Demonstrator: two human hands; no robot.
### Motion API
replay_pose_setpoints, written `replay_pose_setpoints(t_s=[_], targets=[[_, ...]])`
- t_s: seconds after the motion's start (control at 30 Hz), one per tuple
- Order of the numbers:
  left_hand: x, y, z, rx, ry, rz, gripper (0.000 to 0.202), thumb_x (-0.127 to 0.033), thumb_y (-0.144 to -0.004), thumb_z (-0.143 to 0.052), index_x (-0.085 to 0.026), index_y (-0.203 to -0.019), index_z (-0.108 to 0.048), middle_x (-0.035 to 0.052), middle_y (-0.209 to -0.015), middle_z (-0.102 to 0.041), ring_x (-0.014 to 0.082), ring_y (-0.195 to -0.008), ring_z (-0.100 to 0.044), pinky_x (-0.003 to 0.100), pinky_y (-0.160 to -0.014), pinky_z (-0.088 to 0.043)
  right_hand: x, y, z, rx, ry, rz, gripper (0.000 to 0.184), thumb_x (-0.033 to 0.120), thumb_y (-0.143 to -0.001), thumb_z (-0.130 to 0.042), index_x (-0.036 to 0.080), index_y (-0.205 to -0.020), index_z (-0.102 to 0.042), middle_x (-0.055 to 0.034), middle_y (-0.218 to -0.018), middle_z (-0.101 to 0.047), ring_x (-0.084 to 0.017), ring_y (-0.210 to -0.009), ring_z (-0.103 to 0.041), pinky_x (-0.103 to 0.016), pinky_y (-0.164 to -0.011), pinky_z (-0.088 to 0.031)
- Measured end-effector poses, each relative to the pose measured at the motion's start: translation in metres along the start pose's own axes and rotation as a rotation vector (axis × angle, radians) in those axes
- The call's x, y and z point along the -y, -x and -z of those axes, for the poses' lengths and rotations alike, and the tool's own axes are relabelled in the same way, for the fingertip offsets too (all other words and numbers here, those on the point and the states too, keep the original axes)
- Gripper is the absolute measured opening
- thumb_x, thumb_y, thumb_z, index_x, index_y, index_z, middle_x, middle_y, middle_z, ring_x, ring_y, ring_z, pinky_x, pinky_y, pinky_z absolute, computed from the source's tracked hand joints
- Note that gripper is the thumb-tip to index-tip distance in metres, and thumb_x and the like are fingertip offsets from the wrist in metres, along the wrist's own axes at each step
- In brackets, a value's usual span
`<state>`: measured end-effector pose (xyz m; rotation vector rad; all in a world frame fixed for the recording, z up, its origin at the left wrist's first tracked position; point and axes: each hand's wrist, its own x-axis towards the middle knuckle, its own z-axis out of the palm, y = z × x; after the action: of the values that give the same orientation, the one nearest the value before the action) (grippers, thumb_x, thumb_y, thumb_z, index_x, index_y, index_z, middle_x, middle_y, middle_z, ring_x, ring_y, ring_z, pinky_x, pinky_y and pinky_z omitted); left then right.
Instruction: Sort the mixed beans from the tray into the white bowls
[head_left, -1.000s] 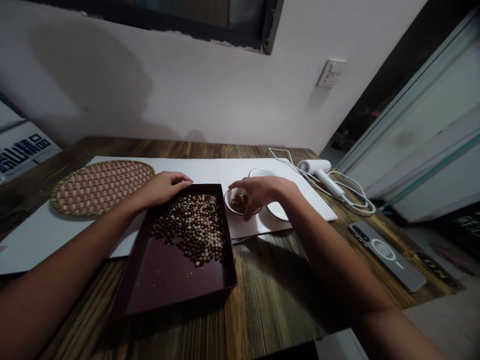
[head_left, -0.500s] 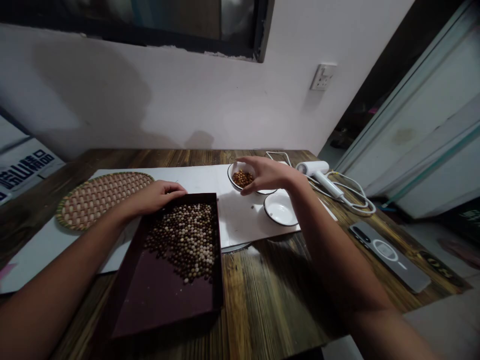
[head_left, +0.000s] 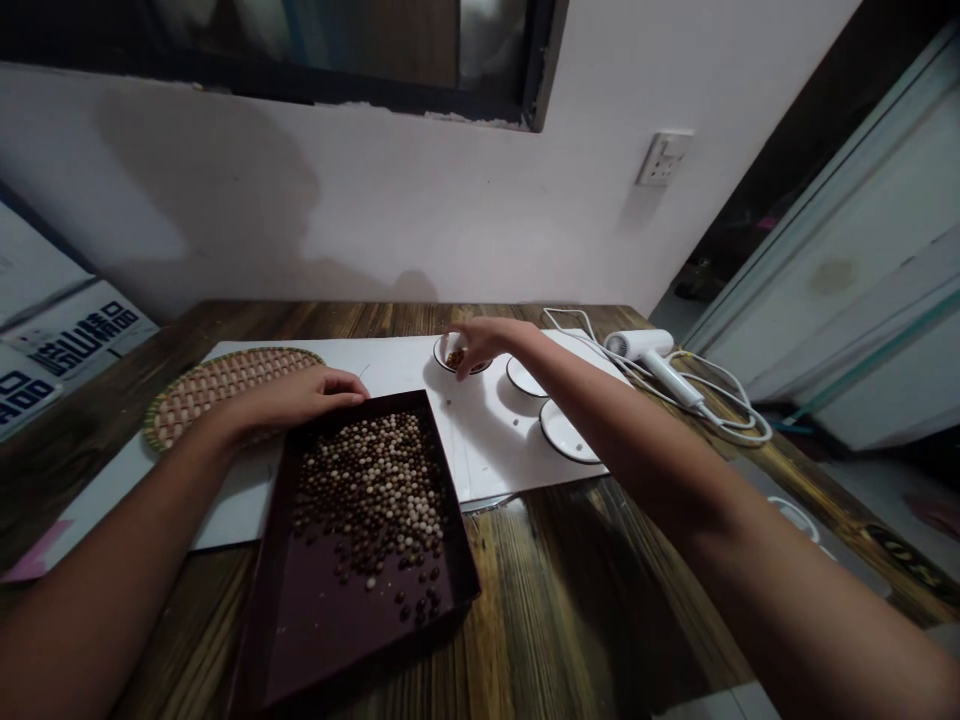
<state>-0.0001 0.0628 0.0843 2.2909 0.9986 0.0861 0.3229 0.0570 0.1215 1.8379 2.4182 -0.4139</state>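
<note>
At the far-left corner of the box (head_left: 322, 640), the left hand (head_left: 319, 388) has its grip closed over the rim; the fingertips behind the wall are hidden. The left forearm (head_left: 172, 510) covers the near-right part of the woven mat (head_left: 232, 378). The right hand (head_left: 484, 341) spans the far bowl (head_left: 439, 355) on the white board (head_left: 480, 440), thumb at the near side, fingers toward the far rim; whether this grip bears on the bowl cannot be told. The same hand hides the bowl's right part and some of its brown beads (head_left: 454, 357).

The right forearm (head_left: 675, 480) cuts off the right sides of the middle bowl (head_left: 523, 377) and the near bowl (head_left: 564, 432), and covers part of the phone (head_left: 814, 525). Specks (head_left: 515, 422) on the board and in the near bowl are too small to identify.

Dark and pale beads (head_left: 382, 470) crowd the far part of the box. A strip of board separates the box's right wall from the bowls. Open room on the desk (head_left: 540, 590) runs from the board's near edge, right of the box. The hair dryer (head_left: 664, 368) and its cord (head_left: 739, 395) lie beyond the board's right end.
</note>
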Motion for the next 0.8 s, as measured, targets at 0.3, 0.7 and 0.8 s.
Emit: replay_pose_setpoints(t_s=[0.3,0.7,0.8], targets=[[-0.002,-0.013,-0.021,-0.021,-0.156,-0.008,0.045,-0.057,-0.089,-0.049,-0.02,-0.085,-0.072,0.0046,-0.083,-0.075,0.0224,-0.079,-0.065,0.031,-0.074,-0.046,0.021,0.03,-0.008,-0.14,0.148,0.329,0.056,0.023,-0.088,-0.079,0.018,-0.142,-0.065,-0.0145,-0.138,-0.067,-0.025,-0.117,-0.063,-0.035,-0.1,-0.048],[0.001,-0.016,-0.025,-0.047,-0.184,-0.009,0.047,-0.058,-0.09,-0.047,-0.019,-0.09,-0.074,0.0065,-0.088,-0.077,0.0241,-0.084,-0.068,0.032,-0.076,-0.046,0.052,0.036,-0.058,0.093,0.344,0.288,0.03,0.002,-0.089,-0.055,0.011,-0.106,-0.079,-0.0145,-0.104,-0.078,-0.023,-0.085,-0.069,-0.031,-0.07,-0.045],[-0.002,-0.015,-0.025,-0.055,-0.187,0.002,0.05,-0.06,-0.09,-0.046,-0.018,-0.09,-0.073,0.0068,-0.089,-0.077,0.0246,-0.085,-0.068,0.032,-0.077,-0.046,0.043,0.049,-0.045,0.095,0.332,0.23,0.029,0.003,-0.089,-0.055,0.012,-0.105,-0.077,-0.0128,-0.102,-0.077,-0.02,-0.082,-0.066,-0.03,-0.067,-0.042]])
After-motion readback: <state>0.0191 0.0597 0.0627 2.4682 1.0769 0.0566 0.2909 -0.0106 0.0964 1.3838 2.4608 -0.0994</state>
